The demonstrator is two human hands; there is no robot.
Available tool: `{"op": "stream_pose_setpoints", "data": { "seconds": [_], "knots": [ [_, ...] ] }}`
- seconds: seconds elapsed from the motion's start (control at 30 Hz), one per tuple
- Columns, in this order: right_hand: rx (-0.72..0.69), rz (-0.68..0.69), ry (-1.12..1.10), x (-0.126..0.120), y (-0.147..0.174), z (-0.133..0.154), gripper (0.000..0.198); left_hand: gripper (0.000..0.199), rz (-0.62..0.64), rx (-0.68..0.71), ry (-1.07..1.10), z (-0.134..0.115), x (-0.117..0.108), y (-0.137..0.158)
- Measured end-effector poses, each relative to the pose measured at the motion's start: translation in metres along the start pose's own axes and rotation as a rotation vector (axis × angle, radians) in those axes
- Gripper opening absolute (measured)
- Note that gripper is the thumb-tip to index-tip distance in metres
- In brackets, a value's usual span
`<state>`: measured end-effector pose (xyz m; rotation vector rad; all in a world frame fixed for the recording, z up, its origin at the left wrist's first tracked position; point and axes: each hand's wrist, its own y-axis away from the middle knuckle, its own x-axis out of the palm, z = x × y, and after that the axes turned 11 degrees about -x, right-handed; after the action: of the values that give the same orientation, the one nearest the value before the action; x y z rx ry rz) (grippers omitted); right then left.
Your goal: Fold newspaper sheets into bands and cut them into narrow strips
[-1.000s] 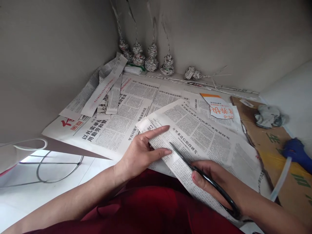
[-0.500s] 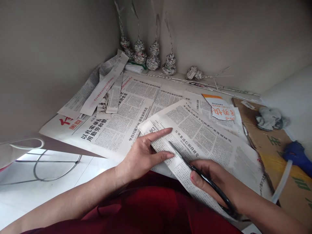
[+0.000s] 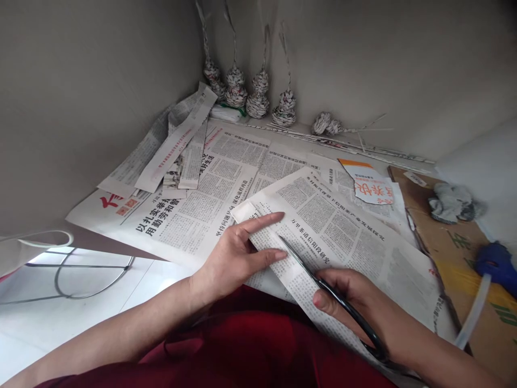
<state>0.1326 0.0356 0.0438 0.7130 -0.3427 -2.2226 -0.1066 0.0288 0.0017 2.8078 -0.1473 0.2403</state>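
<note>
My right hand is closed round the black handles of a pair of scissors. Their blades lie nearly together along a line in a newspaper sheet, pointing up and left toward my left hand. On the near side of the blades runs a long strip of the same sheet. My left hand holds the sheet's left end, thumb on the strip and index finger stretched across the paper past the scissor tip. Its other fingers are mostly hidden.
Cut newspaper strips lie at the left on a larger newspaper. Several woven paper gourds stand by the wall; another woven gourd lies beside thin paper rods. At right are cardboard, a crumpled grey wad and a blue glue gun.
The scissors and both hands keep nearly the same pose on the sheet. The view has shifted slightly, so the background sits a little farther right.
</note>
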Motion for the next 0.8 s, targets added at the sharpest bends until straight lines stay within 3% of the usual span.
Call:
{"op": "stream_pose_setpoints", "data": {
  "seconds": [0.23,0.8],
  "knots": [
    [-0.057,-0.126,0.067,0.000,-0.001,0.003,0.048,0.059,-0.035,-0.002,0.025,-0.013,-0.009,0.000],
    [-0.016,0.043,-0.001,-0.002,-0.013,0.011,0.043,0.061,-0.055,0.022,-0.014,-0.009,-0.012,0.002]
  ]
}}
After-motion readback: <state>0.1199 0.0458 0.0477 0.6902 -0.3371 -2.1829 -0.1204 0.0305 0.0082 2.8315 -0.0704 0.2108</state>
